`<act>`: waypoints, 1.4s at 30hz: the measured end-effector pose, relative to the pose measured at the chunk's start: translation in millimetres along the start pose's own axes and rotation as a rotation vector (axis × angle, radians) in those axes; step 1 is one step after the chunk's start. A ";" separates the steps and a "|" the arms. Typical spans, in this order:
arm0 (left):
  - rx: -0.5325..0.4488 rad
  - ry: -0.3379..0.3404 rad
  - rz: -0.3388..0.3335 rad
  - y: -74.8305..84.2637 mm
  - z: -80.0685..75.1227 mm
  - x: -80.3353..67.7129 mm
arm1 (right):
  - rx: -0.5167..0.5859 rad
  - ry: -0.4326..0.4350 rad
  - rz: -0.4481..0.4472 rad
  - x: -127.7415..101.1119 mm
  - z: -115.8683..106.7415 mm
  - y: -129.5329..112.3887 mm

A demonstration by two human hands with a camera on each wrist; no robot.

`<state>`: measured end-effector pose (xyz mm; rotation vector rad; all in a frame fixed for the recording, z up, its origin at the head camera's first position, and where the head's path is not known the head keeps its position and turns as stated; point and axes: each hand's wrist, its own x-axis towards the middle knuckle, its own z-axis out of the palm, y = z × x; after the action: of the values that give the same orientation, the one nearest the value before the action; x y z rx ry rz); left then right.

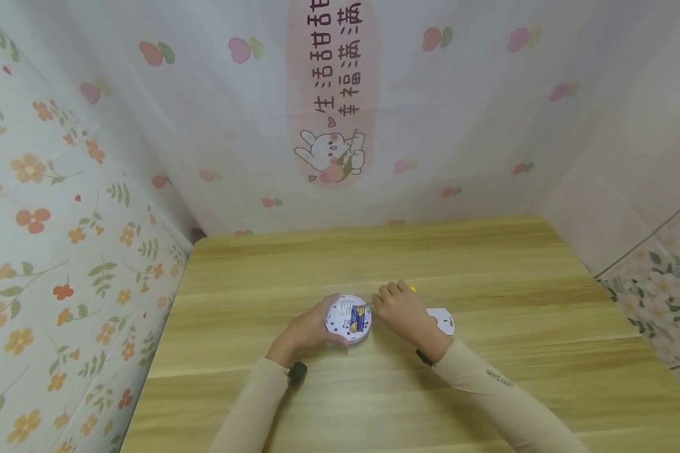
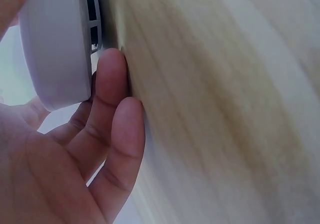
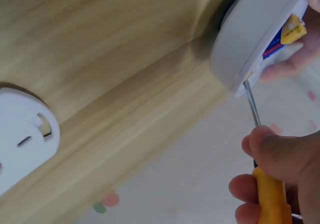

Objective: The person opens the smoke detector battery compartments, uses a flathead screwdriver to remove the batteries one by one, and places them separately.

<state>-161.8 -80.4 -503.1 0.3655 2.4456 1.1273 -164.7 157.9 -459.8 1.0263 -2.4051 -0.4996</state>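
A round white smoke detector is held by my left hand, thumb and fingers around its rim. Its back faces up, showing a label and a blue-and-yellow battery in a compartment. From the left wrist view, a slatted vent shows on the underside, close to the wood. My right hand grips a screwdriver by its yellow handle. The metal shaft points at the detector's back near the edge; its tip looks to be touching there.
On the table to the right lies a white mounting plate with slots, partly hidden by my right wrist. The wood-grain table ends at a printed curtain behind, with a floral cloth on the left.
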 end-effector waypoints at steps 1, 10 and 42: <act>-0.005 -0.003 0.002 0.1 0.3 -0.4 | -0.013 -0.006 -0.005 0.5 -0.8 -1.1; -0.028 -0.005 0.002 -1.4 2.6 -0.4 | -0.041 -0.019 0.007 1.9 -2.8 -8.2; -0.038 -0.014 0.002 -1.4 -2.0 -0.1 | 0.139 -0.103 0.041 5.7 7.3 7.9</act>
<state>-162.8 -82.7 -502.9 0.3636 2.4089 1.1665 -176.7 159.8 -460.3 1.0302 -2.5770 -0.3834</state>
